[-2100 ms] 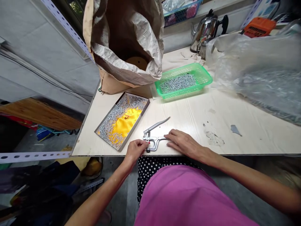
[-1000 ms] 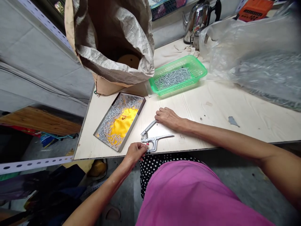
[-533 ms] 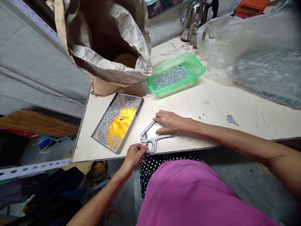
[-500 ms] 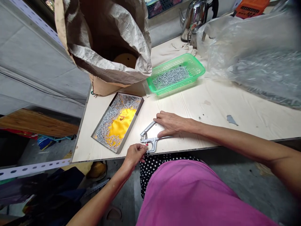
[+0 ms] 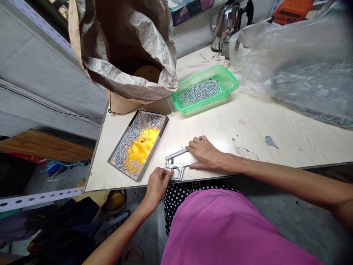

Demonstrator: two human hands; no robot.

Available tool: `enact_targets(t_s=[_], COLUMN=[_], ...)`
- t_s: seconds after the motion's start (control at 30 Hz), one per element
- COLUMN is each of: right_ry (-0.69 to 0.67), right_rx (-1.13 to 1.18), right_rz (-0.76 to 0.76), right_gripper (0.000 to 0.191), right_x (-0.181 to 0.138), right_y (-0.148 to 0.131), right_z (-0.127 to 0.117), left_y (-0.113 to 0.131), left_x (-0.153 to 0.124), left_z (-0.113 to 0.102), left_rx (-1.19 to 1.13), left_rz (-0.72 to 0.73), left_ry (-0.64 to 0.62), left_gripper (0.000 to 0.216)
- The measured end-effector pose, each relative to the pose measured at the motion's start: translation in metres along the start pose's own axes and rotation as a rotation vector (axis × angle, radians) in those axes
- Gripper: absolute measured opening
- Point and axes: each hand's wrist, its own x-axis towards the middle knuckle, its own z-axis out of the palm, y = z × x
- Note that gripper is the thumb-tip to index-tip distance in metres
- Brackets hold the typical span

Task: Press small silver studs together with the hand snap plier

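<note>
A grey hand press, shaped like snap-fastener pliers (image 5: 179, 166), lies at the front edge of the table. My right hand (image 5: 205, 154) is wrapped round its two handles, with the fingers on the upper lever and the thumb side at the lower handle. Close to the jaw, my left hand (image 5: 160, 181) pinches something tiny that its fingertips hide. A bit of red shows in the jaw beside those fingertips. To the left lies a shallow tray (image 5: 149, 156) of small silvery metal pieces on a yellow bottom.
Behind stands a green plastic basket (image 5: 233, 87) of similar metal pieces. A large open sack (image 5: 160, 90) rises at the back left. On the right lies a clear plastic bag (image 5: 303, 73) of metal pieces; a steel kettle (image 5: 224, 24) stands behind.
My right hand has shifted slightly right along the handles, and the upper lever has come down closer to the lower one. The left hand stays at the jaw.
</note>
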Motion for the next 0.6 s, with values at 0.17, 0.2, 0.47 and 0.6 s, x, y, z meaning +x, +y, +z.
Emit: enact_targets(t_s=[0.17,0.2,0.47,0.6], right_ry=[0.002,0.003,0.045,0.020], right_rx=[0.023,0.021,0.013,0.015], right_rz=[0.014,0.017,0.051,0.004], right_gripper=[0.046,0.049,0.052,0.025], right_x=[-0.003,-0.004,-0.015,-0.007], right_y=[-0.007,-0.007,-0.005,-0.002], right_z=[-0.003,-0.003,-0.007,-0.005], left_y=[0.025,0.030,0.053,0.059], left_x=[0.008,0.014,0.044,0.042], left_z=[0.006,0.008,0.000,0.006], left_rx=[0.364,0.401,0.645,0.693], left_rz=[0.556,0.621,0.701,0.604], left_ry=[0.206,0.173,-0.086,-0.060], left_gripper=[0.045,0.055,0.064,0.043])
